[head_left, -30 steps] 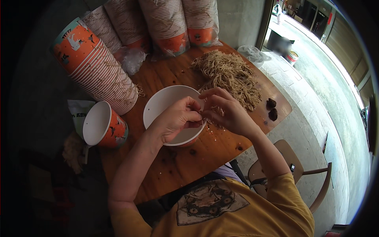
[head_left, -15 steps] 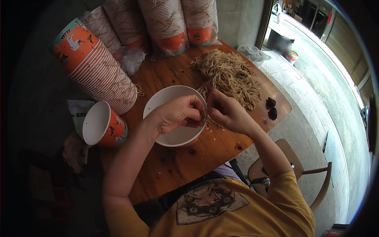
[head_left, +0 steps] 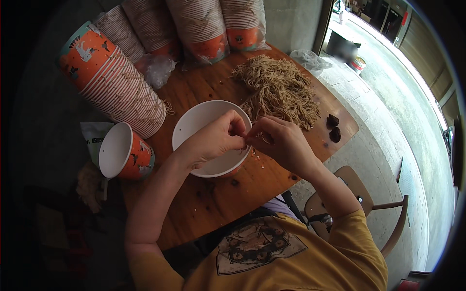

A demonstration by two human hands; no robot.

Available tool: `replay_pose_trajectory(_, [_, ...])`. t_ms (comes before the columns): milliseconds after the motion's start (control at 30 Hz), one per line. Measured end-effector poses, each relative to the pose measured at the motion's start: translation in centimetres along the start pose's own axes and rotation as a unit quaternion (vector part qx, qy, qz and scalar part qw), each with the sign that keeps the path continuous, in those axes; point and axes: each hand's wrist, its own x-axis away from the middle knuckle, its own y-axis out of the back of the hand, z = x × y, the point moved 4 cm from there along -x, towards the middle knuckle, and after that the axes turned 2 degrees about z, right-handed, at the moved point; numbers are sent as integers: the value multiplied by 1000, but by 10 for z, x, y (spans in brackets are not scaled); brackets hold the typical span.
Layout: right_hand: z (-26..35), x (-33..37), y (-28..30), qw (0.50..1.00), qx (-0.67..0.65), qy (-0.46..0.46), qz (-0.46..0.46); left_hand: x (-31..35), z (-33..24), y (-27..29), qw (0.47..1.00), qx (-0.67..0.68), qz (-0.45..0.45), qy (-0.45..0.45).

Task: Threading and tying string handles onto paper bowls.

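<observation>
A white-lined paper bucket (head_left: 196,116) stands on the table in front of me, a small dark hole in its inner wall. My left hand (head_left: 221,138) reaches over its opening, thumb and fingers pinched at the right rim; what they grip is hidden. Against those fingertips, my right hand (head_left: 279,140) is closed in a pinch, with a thin pale string (head_left: 264,137) showing at its fingers. Just beyond lies a heap of beige strings (head_left: 281,92).
Left of the bucket are a second orange printed bucket (head_left: 138,157) and a leaning stack of nested buckets (head_left: 124,92). Bagged stacks (head_left: 199,29) line the back. Two dark lumps (head_left: 334,128) lie near the right table edge (head_left: 347,114). A chair (head_left: 349,186) stands right.
My right hand has turned and its fingers now meet the left fingertips at the rim. The left hand has shifted slightly; the bucket stays in place on the table.
</observation>
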Motion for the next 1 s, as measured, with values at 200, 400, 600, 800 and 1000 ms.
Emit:
replay_pose_trajectory(200, [8, -5, 2, 998, 46, -21, 36, -3, 0, -1, 1000, -28, 1, 13])
replay_pose_trajectory(400, [8, -6, 3, 996, 48, -45, 64, -4, 0, -2, 1000, -28, -2, 9])
replay_pose_trajectory(600, [7, -6, 4, 992, 46, -77, 84, 0, -9, -4, 997, -71, -27, -31])
replay_pose_trajectory(800, [1, -2, 1, 995, 25, -77, 54, -2, -13, -6, 982, -141, -25, -123])
replay_pose_trajectory(1000, [5, 1, 1, 994, 21, -105, 32, 2, -19, -4, 967, -200, -36, -152])
